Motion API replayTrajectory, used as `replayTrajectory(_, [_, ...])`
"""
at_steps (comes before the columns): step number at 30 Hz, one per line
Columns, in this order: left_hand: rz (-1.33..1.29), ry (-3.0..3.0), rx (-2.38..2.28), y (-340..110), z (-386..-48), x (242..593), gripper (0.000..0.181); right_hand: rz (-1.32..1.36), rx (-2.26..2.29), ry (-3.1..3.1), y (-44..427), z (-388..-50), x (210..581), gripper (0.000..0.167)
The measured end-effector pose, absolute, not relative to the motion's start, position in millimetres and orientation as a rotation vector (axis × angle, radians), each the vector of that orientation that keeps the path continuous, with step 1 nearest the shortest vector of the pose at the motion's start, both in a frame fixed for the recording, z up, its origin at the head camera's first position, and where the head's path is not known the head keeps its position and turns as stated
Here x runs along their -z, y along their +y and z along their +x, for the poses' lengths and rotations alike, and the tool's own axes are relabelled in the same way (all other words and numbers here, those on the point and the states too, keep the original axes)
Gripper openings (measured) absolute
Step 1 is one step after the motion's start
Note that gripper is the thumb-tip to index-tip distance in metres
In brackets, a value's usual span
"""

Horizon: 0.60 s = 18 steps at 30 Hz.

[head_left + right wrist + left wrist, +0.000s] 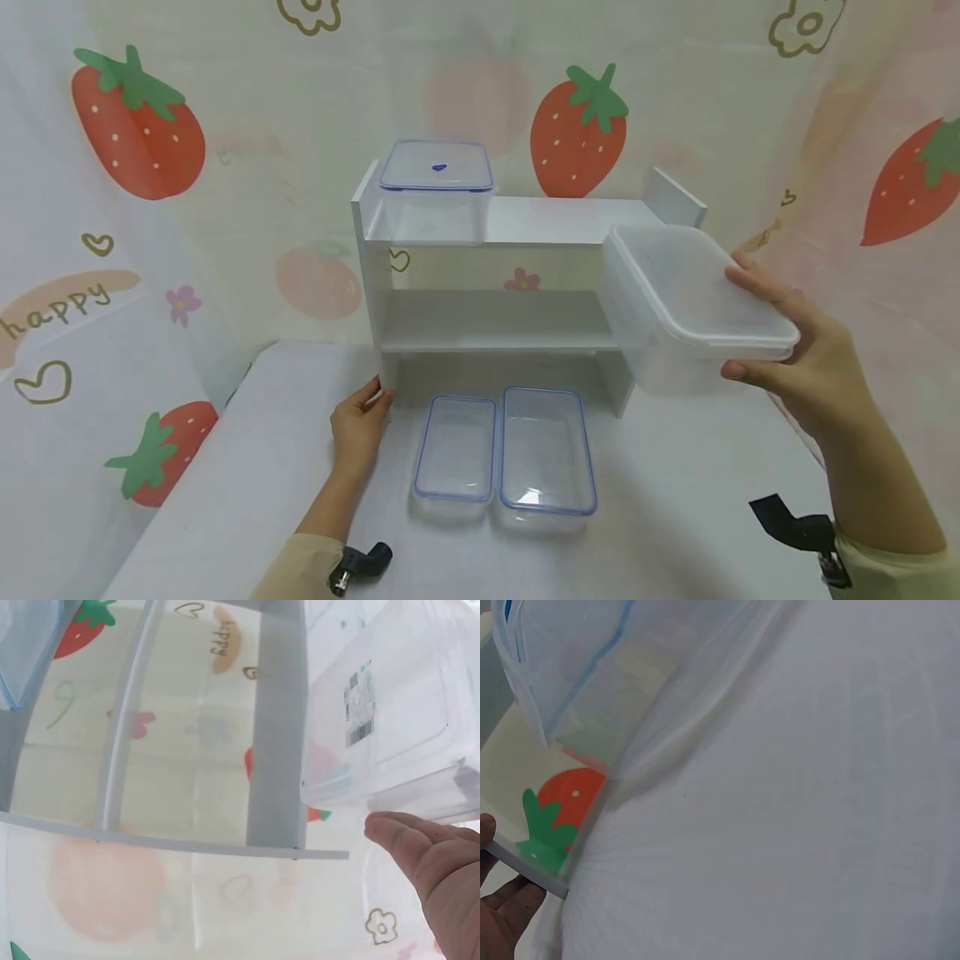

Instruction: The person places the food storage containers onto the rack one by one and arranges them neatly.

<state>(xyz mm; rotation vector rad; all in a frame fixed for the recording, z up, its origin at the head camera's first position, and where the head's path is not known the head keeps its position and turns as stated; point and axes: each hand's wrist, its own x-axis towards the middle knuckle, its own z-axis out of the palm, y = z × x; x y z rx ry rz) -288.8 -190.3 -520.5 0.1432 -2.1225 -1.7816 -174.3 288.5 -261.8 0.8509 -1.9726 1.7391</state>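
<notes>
On the top shelf (pixel 562 221), L end, a lidded box (pixel 437 217) w/ blue lid trim sits close to the side panel (pixel 377 292); reads as done, 1 of 4 visible boxes up on the shelf unit (pixel 502 321).

R hand (pixel 817 362) has the white-lidded box (pixel 701 287), thumb and fingers gripping its R end, box tilted & off the table (pixel 660 517), by the unit's R side. Barcode label (pixel 358 705) on its underside in R wrist view. This one's mid-job, I'd say: lifted, not yet set down. Can't tell if it touches the unit's R side, overlap hides the gap.

L hand (pixel 362 425) pinches the side panel's front edge low down, thumb one side, fingers other; prob. steadying, no box in it.

Left to do, by my read: small blue-rimmed box (pixel 456 450) and, just to its R, large blue-rimmed box (pixel 546 454). Both on the table at the unit's foot, side by side, neither hand on them. Approx. 1/4 done, 2nd box underway.
</notes>
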Motion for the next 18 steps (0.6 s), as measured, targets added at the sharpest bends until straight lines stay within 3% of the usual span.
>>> replayTrajectory(7, [0.159,-2.116,1.784,-190.3,-289.3,521.0,0.045,0.94,-1.784,-1.896,290.6,-186.6,250.2,0.083])
replayTrajectory(18, [0.16,-2.121,1.776,-190.7,-290.0,520.9,0.045,0.849,-1.81,-1.93,286.2,-196.3,234.9,0.078])
